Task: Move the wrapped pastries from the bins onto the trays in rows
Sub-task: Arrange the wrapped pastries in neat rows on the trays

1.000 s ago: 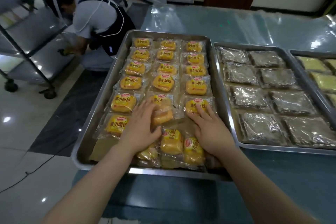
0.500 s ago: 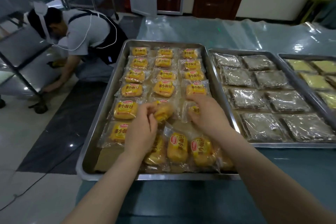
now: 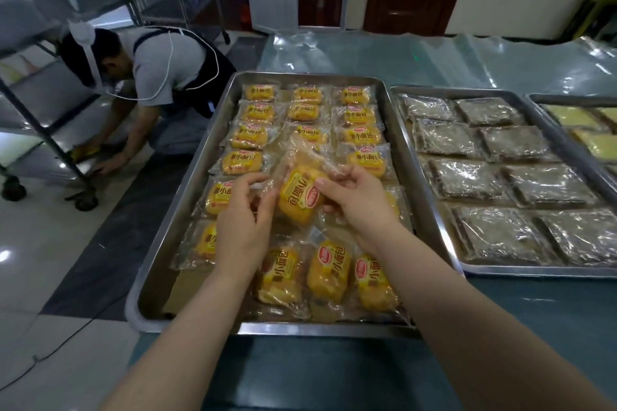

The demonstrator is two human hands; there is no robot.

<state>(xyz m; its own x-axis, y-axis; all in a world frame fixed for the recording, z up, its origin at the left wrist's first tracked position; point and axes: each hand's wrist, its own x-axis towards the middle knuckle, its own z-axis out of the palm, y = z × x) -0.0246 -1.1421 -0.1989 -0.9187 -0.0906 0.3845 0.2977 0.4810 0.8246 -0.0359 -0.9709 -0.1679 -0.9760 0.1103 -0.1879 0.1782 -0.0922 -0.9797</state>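
The teal counter (image 3: 500,344) carries a large steel tray (image 3: 317,329), with a second tray (image 3: 534,270) of dark wrapped squares just beside it on the right. Yellow wrapped pastries (image 3: 362,135) lie in three rows across the steel tray's far part, and a few more lie loose at its near end. Above the tray's middle is the held pastry (image 3: 298,198), tilted. The left hand (image 3: 243,227) has its grip pinched on the wrapper's left edge, and the right hand (image 3: 360,203) has its grip clamped on the right side.

Pastries (image 3: 305,108) in tray (image 3: 207,157), rows
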